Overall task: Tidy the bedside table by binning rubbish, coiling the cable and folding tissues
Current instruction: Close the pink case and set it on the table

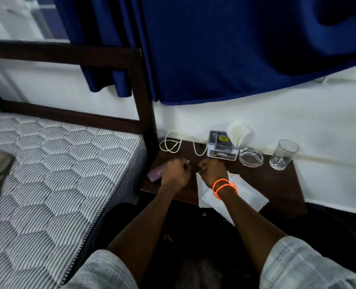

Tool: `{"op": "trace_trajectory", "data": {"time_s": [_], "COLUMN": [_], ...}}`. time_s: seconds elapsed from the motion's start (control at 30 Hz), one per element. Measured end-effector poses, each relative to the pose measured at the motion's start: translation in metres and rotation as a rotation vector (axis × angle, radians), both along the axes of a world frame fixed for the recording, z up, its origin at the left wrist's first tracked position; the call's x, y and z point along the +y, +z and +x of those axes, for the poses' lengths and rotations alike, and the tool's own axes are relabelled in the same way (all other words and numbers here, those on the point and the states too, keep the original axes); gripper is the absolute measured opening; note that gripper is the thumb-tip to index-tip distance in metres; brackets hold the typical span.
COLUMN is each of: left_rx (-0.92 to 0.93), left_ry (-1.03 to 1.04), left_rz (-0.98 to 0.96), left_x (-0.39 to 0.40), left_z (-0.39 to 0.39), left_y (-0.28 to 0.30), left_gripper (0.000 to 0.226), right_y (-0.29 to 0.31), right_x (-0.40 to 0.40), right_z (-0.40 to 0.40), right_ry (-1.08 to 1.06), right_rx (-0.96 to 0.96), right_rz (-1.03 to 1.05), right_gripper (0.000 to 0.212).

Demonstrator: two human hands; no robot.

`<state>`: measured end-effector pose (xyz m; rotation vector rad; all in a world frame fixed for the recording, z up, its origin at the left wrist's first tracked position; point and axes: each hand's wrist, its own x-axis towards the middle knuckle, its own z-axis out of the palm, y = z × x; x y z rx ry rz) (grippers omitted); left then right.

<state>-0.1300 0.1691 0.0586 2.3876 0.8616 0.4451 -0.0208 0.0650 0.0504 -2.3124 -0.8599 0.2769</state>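
Observation:
The dark wooden bedside table (277,180) stands between the bed and the wall. A white cable (171,143) lies in loose loops at its back left. A flat white tissue (248,196) hangs over the front edge. My left hand (176,173) and my right hand (210,171) are fists close together over the table's middle. The right hand, with orange bands on its wrist, rests on the tissue's far end. I see nothing held in either fist; a small shiny bit shows at the left hand's fingers.
At the back of the table stand a grey tissue box (221,148) with a tissue sticking up, a glass ashtray (251,157) and a drinking glass (282,154). A purple case (157,173) lies at the left edge. The mattress (58,163), the dark bed frame (143,101) and a blue curtain (214,49) surround it.

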Motion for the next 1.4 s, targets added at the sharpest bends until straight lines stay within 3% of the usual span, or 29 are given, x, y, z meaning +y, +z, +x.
{"op": "trace_trajectory", "data": {"time_s": [0.17, 0.23, 0.37, 0.53, 0.7, 1.03, 1.23, 1.4], "left_rx": [0.039, 0.065, 0.099, 0.073, 0.2, -0.088, -0.458, -0.608], "left_ry": [0.094, 0.126, 0.15, 0.137, 0.11, 0.231, 0.403, 0.295], "left_rz": [-0.015, -0.046, -0.009, 0.022, 0.019, -0.327, -0.784, -1.031], "left_x": [0.03, 0.042, 0.065, 0.087, 0.1, 0.114, 0.104, 0.086], "left_z": [-0.021, -0.028, -0.039, -0.044, -0.04, -0.03, -0.027, -0.023], "left_y": [-0.014, -0.021, -0.035, -0.052, -0.063, -0.052, -0.002, 0.043], "left_gripper": [0.025, 0.029, 0.03, 0.03, 0.056, 0.054, 0.054, 0.046], "right_y": [-0.01, -0.015, -0.023, -0.032, -0.041, -0.018, 0.035, 0.073], "right_x": [0.037, 0.051, 0.079, 0.108, 0.122, 0.112, 0.095, 0.082], "right_z": [-0.024, -0.029, -0.032, -0.028, -0.024, -0.009, 0.002, -0.004], "right_ry": [0.095, 0.137, 0.246, 0.367, 0.404, 0.425, 0.483, 0.488], "right_rx": [0.025, -0.017, -0.147, -0.22, -0.183, -0.197, -0.4, -0.609], "right_rz": [-0.033, -0.036, -0.056, -0.15, -0.128, -0.041, -0.009, -0.024], "right_gripper": [0.024, 0.022, 0.042, 0.037, 0.038, 0.042, 0.02, 0.025]}}
